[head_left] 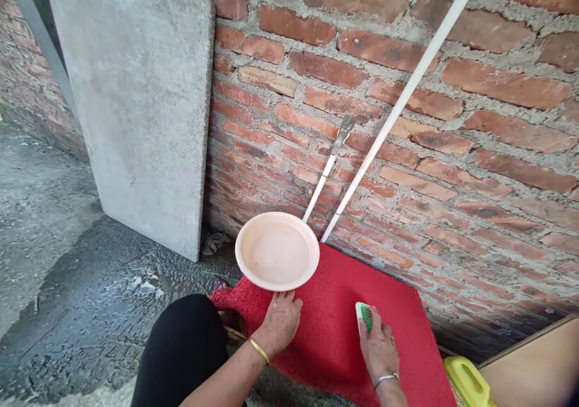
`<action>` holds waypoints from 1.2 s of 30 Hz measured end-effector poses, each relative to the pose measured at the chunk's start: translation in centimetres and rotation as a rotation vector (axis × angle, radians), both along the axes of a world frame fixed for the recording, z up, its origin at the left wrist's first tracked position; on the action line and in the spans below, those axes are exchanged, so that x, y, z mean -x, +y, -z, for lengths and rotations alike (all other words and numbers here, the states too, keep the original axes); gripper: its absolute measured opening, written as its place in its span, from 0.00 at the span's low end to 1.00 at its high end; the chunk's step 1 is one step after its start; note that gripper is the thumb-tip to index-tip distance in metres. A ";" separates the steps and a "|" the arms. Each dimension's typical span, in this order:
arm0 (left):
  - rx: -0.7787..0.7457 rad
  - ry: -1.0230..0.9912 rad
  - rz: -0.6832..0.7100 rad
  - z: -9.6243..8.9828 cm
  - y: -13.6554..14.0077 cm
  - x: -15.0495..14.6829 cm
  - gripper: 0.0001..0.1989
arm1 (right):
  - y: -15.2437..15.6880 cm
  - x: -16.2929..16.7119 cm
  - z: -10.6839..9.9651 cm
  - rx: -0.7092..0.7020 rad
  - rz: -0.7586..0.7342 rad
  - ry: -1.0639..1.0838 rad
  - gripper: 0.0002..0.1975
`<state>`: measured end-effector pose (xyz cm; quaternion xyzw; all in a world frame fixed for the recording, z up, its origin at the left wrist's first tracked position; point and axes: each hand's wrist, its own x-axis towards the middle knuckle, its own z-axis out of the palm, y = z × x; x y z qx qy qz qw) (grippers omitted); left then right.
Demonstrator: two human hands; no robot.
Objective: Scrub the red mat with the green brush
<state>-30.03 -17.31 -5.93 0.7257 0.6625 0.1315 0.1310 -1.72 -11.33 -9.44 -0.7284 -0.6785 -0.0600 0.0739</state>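
Note:
A shallow pale pink basin (277, 250) is over the far left end of a red textured cloth (335, 334). My left hand (281, 318), with a gold bangle at the wrist, is at its near rim. Its fingertips go out of sight under that rim, and the thumb lies to the side. In my right hand (379, 343) is a small scrub brush (365, 316) with a pale back and green bristles, held low over the right part of the cloth. The palm hides the rest of the brush.
Behind the cloth rises a brick wall (316, 69) with two white pipes (389, 120). A grey slab (140, 105) leans on it at left. The floor (113, 286) is wet. A yellow jug (468, 383) stands at lower right, and my knee (183, 340) is at lower left.

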 end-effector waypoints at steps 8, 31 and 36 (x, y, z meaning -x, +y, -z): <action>0.032 0.087 -0.083 -0.3 -0.3 1.7 0.13 | -5.3 13.5 1.0 0.012 -0.515 0.055 0.22; -0.027 0.101 -0.266 2.4 -0.3 3.5 0.17 | -6.5 12.0 1.0 0.038 -0.459 -0.104 0.21; -0.014 0.092 -0.263 2.4 -0.5 3.3 0.17 | -5.0 7.5 0.0 0.039 -0.307 -0.138 0.21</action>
